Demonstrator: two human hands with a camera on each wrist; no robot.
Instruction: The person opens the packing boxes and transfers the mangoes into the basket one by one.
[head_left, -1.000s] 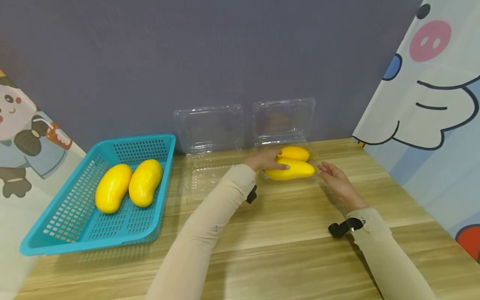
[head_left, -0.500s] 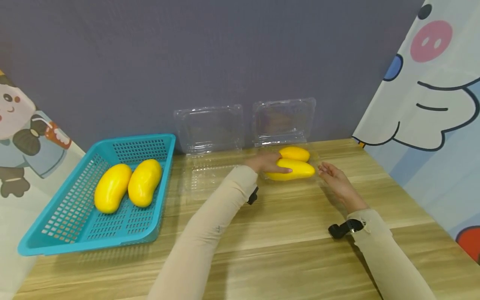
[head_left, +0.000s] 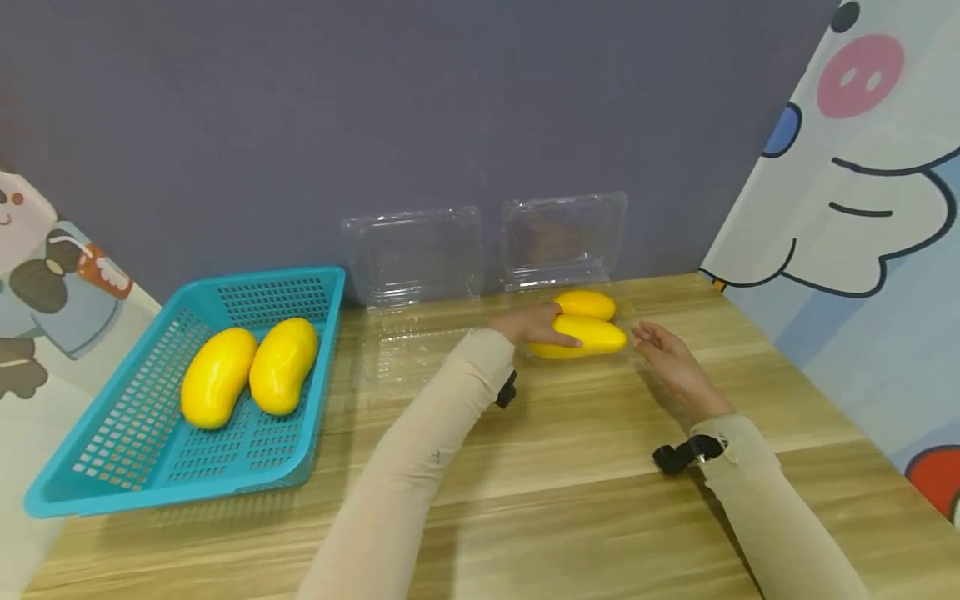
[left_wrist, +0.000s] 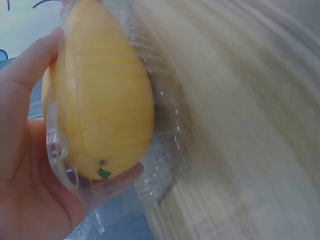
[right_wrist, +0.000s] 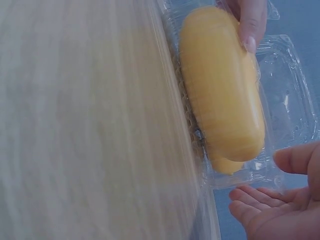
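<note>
Two yellow mangoes lie side by side in the right clear plastic clamshell box, the front mango (head_left: 596,336) nearer me and the back mango (head_left: 588,303) behind it. Its transparent lid (head_left: 564,237) stands raised against the wall. My left hand (head_left: 531,323) grips the left end of the front mango, thumb across its top; in the left wrist view fingers curve around the stem end of that mango (left_wrist: 107,95). Beside the box's right end is my right hand (head_left: 677,367), fingers loosely bent, thumb apart, holding nothing. Whether its fingertips touch the box edge, I cannot tell.
A second clear clamshell box (head_left: 414,258), lid raised, stands to the left, partly behind my left arm. Further left, a blue plastic basket (head_left: 320,400) contains two mangoes (head_left: 217,379). A grey wall (head_left: 465,100) rises behind the wooden table (head_left: 570,517).
The head view has shifted slightly. My left thumb lies marginally lower on the front mango; otherwise both hands, the mangoes and the boxes keep their places.
</note>
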